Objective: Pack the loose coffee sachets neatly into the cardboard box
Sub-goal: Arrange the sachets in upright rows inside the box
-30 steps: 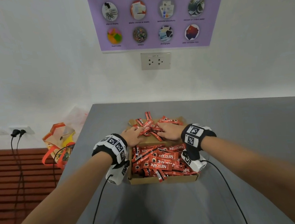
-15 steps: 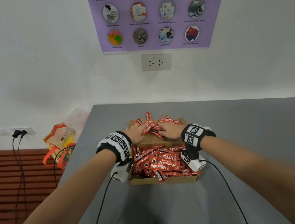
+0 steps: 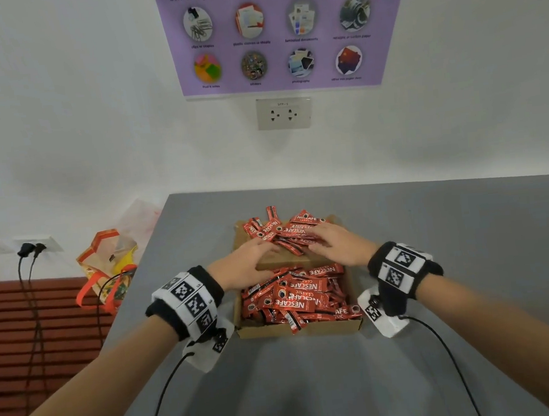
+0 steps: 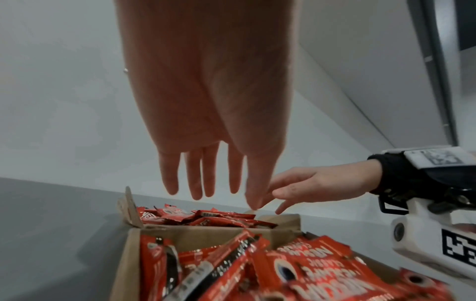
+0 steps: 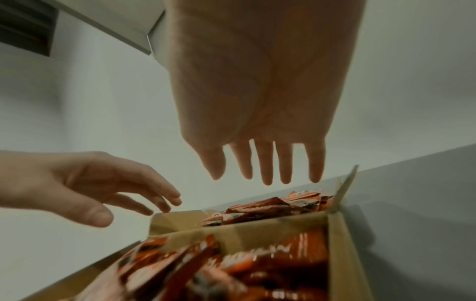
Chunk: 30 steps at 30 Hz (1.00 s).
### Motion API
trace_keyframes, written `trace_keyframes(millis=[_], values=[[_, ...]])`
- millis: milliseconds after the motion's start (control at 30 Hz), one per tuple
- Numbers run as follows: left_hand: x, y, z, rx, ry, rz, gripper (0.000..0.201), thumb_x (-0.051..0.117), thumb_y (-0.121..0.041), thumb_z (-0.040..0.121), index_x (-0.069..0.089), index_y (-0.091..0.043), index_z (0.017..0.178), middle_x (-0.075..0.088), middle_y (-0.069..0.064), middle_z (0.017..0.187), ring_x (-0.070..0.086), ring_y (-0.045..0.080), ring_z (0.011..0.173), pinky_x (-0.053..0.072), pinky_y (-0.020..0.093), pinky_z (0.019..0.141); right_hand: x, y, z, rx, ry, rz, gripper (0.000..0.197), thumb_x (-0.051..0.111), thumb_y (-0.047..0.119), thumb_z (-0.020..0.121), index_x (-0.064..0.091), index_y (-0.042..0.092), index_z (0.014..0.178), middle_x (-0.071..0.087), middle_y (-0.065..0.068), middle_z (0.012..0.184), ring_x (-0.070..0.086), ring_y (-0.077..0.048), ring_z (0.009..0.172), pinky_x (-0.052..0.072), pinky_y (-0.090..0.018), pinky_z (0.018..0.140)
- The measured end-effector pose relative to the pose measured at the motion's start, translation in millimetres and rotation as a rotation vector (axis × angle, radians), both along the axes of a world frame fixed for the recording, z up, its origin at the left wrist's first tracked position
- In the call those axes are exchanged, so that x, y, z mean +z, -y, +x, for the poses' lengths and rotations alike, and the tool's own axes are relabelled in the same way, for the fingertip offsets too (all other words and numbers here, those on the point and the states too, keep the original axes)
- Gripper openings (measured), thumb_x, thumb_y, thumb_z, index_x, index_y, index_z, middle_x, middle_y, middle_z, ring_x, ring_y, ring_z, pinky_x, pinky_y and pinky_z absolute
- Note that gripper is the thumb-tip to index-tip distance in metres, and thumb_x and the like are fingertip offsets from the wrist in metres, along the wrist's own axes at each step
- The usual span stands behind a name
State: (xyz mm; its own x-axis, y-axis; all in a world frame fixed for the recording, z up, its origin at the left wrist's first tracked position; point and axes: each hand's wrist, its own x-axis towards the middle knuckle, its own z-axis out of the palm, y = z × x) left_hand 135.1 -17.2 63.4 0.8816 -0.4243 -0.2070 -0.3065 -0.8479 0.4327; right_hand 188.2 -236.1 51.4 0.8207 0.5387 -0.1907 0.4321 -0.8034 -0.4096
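While hands hover (fingers straight), sachets fill box.

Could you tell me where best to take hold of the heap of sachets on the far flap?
Probably scoop the heap of sachets from both long sides, left hand and right hand closing inward with flat fingers: the sachets lie loose, crisscrossed and thin on the flap.

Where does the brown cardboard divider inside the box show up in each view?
Head: brown cardboard divider, centre, between both hands.
Left wrist: a band across the lower middle.
Right wrist: a band across the lower centre.
Shared landmark: far pile of red coffee sachets behind it.
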Motion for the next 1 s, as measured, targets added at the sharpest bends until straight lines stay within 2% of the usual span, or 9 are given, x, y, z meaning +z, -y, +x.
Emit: trace_keyframes(millis=[100, 167, 300, 400, 500, 600, 800, 900, 1000], values=[[-1, 3, -13, -0.081, -0.049, 0.02, 0.059, 0.062, -0.037, 0.086, 0.04, -0.014, 0.136, 0.045, 0.004, 0.131, 0.044, 0.015, 0.117, 0.039, 0.026, 0.1, 4, 8, -25, 0.055, 0.006, 0.031, 0.039, 0.051, 0.041, 0.092, 0.053, 0.015, 0.121, 0.051, -0.001, 0.118, 0.049, -0.012, 0.105, 0.042, -0.028, 0.094], [-2, 10, -15, -0.1, -0.086, 0.056, 0.072, 0.068, -0.044, 0.08, 0.038, -0.014, 0.138, 0.044, 0.003, 0.131, 0.043, 0.016, 0.118, 0.039, 0.031, 0.103, 7, 6, -40, 0.096, -0.056, 0.004, 0.046, 0.056, 0.049, 0.087, 0.054, 0.015, 0.119, 0.052, 0.001, 0.112, 0.049, -0.01, 0.099, 0.043, -0.024, 0.086], [-4, 29, -17, -0.13, -0.116, 0.156, 0.086, 0.074, -0.047, 0.071, 0.033, -0.015, 0.14, 0.042, 0.002, 0.129, 0.041, 0.018, 0.119, 0.037, 0.034, 0.104, 2, -3, -55, 0.151, -0.084, -0.109, 0.075, 0.061, 0.062, 0.077, 0.045, 0.015, 0.133, 0.05, -0.001, 0.126, 0.048, -0.015, 0.112, 0.042, -0.032, 0.098], [-6, 40, -20, -0.152, -0.114, 0.223, 0.086, 0.075, -0.043, 0.072, 0.031, -0.013, 0.14, 0.039, 0.004, 0.132, 0.037, 0.019, 0.121, 0.033, 0.032, 0.105, -8, -9, -61, 0.157, -0.056, -0.221, 0.084, 0.061, 0.064, 0.075, 0.036, 0.015, 0.139, 0.042, -0.002, 0.129, 0.041, -0.019, 0.121, 0.036, -0.037, 0.104], [-7, 43, -20, -0.134, -0.136, 0.22, 0.085, 0.075, -0.036, 0.073, 0.03, -0.011, 0.14, 0.038, 0.006, 0.134, 0.037, 0.02, 0.123, 0.033, 0.032, 0.106, -12, -11, -62, 0.154, -0.013, -0.257, 0.085, 0.062, 0.062, 0.075, 0.035, 0.013, 0.139, 0.04, -0.003, 0.128, 0.04, -0.02, 0.121, 0.035, -0.038, 0.102], [-8, 43, -18, -0.129, -0.142, 0.217, 0.085, 0.076, -0.037, 0.071, 0.033, -0.01, 0.138, 0.038, 0.006, 0.132, 0.037, 0.02, 0.123, 0.035, 0.035, 0.107, -13, -14, -62, 0.16, 0.004, -0.282, 0.089, 0.066, 0.061, 0.072, 0.035, 0.011, 0.138, 0.037, -0.004, 0.13, 0.038, -0.021, 0.121, 0.039, -0.04, 0.099], [-14, 43, -17, -0.113, -0.155, 0.244, 0.082, 0.076, -0.042, 0.07, 0.037, -0.009, 0.134, 0.038, 0.005, 0.131, 0.035, 0.019, 0.123, 0.033, 0.035, 0.107, -22, -22, -66, 0.193, 0.048, -0.28, 0.076, 0.073, 0.04, 0.074, 0.037, 0.002, 0.129, 0.036, -0.011, 0.124, 0.051, -0.03, 0.107, 0.045, -0.037, 0.093], [-15, 41, -16, -0.091, -0.162, 0.23, 0.085, 0.078, -0.045, 0.068, 0.037, -0.01, 0.134, 0.04, 0.005, 0.13, 0.037, 0.019, 0.122, 0.035, 0.035, 0.106, -24, -26, -66, 0.195, -0.001, -0.258, 0.072, 0.073, 0.033, 0.076, 0.036, -0.001, 0.127, 0.038, -0.013, 0.121, 0.051, -0.028, 0.105, 0.043, -0.034, 0.091], [-17, 38, -16, -0.076, -0.181, 0.169, 0.093, 0.079, -0.044, 0.066, 0.03, -0.013, 0.139, 0.038, 0.004, 0.137, 0.036, 0.019, 0.126, 0.033, 0.038, 0.109, -24, -26, -66, 0.19, -0.056, -0.222, 0.071, 0.072, 0.03, 0.077, 0.035, -0.001, 0.129, 0.038, -0.012, 0.12, 0.051, -0.027, 0.105, 0.045, -0.034, 0.092]])
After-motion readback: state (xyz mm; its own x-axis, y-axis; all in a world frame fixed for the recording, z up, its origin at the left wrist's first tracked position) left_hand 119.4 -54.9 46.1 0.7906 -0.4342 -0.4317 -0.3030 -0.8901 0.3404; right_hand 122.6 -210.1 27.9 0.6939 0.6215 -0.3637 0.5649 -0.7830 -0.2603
